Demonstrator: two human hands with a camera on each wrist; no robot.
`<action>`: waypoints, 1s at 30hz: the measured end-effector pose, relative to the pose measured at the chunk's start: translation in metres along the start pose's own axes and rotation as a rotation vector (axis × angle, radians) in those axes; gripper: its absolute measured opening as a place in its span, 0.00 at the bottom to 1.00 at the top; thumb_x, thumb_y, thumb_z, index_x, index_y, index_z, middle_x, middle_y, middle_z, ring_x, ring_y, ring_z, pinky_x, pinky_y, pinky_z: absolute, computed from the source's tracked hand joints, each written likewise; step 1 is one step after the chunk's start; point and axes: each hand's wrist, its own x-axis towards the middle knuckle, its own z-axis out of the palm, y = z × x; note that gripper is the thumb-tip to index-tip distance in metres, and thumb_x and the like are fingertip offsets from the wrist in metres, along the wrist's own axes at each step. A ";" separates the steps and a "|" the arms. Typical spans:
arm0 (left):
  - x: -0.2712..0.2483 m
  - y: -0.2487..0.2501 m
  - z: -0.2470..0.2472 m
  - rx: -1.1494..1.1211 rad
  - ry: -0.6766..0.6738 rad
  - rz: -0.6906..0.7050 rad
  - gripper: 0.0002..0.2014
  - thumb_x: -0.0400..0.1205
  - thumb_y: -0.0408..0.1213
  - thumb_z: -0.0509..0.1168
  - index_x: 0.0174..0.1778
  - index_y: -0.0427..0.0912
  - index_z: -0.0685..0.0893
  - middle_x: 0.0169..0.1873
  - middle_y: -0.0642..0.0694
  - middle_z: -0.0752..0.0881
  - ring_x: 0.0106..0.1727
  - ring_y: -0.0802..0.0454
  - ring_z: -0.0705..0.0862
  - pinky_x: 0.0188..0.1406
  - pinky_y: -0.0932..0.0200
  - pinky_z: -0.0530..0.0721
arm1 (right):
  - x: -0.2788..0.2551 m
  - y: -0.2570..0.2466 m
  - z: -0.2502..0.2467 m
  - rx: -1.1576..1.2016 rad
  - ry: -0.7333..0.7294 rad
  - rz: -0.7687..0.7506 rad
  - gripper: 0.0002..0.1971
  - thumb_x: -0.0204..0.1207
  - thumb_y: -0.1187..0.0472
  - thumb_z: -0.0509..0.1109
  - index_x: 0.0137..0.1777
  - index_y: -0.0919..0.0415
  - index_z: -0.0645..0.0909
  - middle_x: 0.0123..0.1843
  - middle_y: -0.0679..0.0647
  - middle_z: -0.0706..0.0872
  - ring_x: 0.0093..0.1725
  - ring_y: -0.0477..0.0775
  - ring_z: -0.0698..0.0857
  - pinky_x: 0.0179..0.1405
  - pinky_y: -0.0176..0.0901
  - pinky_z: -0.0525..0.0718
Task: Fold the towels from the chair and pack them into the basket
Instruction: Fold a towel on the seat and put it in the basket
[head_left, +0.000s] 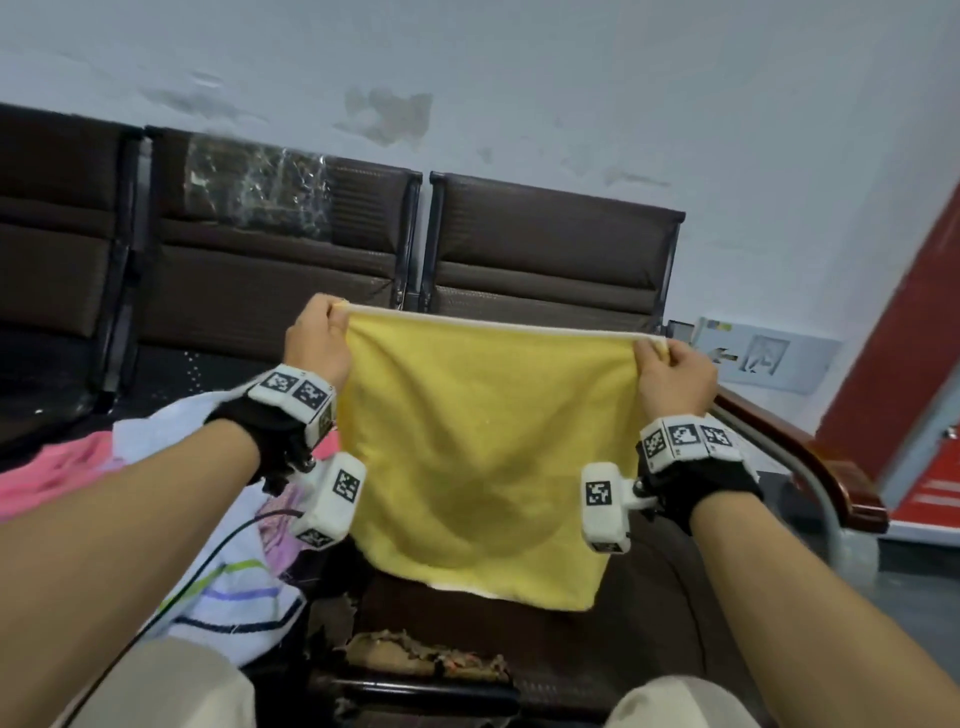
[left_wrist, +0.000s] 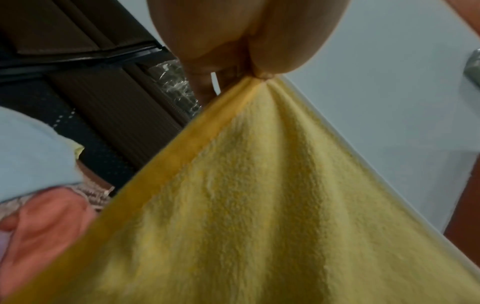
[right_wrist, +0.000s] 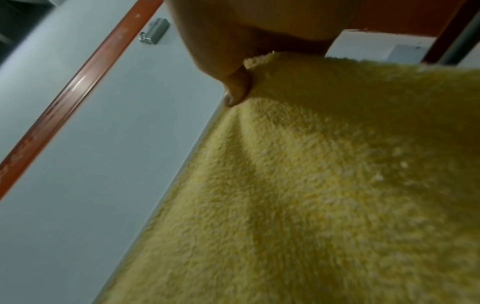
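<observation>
One yellow towel (head_left: 483, 457) hangs spread in the air at the centre of the head view, held taut along its top edge by two hands. The left hand (head_left: 317, 343) pinches the upper corner at about 10 o'clock of the cloth, and the right hand (head_left: 675, 376) pinches the opposite upper corner at about 2 o'clock; both are clenched on the fabric, and the wrist views show the corners gathered between thumb and fingers. The towel's lower edge dangles free above the seat of the brown chair (head_left: 550, 249), the right-hand one of three backrests counted in the row; the leftmost is cut off by the frame edge. At 8 o'clock a heap of other towels lies on the next seat: one pink towel (head_left: 57, 478), one white towel with coloured stripes (head_left: 234, 592) and a pale blue one (head_left: 171, 415) can be told apart, though how many more are buried there cannot be counted. The seat's front edge at 6 o'clock is torn, showing padding (head_left: 421, 652). One wooden armrest (head_left: 810, 457) runs at 3 o'clock. The yellow cloth hides most of the seat behind it. Each wrist wears one marker-covered band (head_left: 293, 389).
</observation>
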 end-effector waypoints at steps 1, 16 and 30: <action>-0.002 -0.006 0.004 -0.005 -0.004 -0.020 0.14 0.87 0.34 0.52 0.61 0.34 0.79 0.61 0.34 0.82 0.63 0.36 0.78 0.56 0.51 0.73 | -0.001 0.007 0.004 0.004 -0.004 0.046 0.17 0.76 0.60 0.71 0.27 0.59 0.74 0.23 0.50 0.71 0.25 0.44 0.67 0.19 0.22 0.67; -0.024 -0.103 0.068 0.083 -0.235 -0.318 0.18 0.85 0.43 0.55 0.38 0.35 0.83 0.36 0.40 0.82 0.45 0.44 0.79 0.46 0.55 0.73 | -0.032 0.107 0.038 -0.160 -0.217 0.473 0.13 0.75 0.57 0.69 0.33 0.65 0.83 0.34 0.60 0.81 0.40 0.61 0.78 0.41 0.45 0.74; -0.060 -0.070 0.091 -0.305 -0.389 -0.386 0.10 0.82 0.44 0.64 0.47 0.44 0.87 0.44 0.43 0.88 0.53 0.40 0.86 0.57 0.41 0.85 | -0.067 0.070 0.085 0.380 -0.836 0.519 0.10 0.78 0.69 0.63 0.44 0.65 0.87 0.28 0.52 0.85 0.24 0.47 0.83 0.24 0.40 0.83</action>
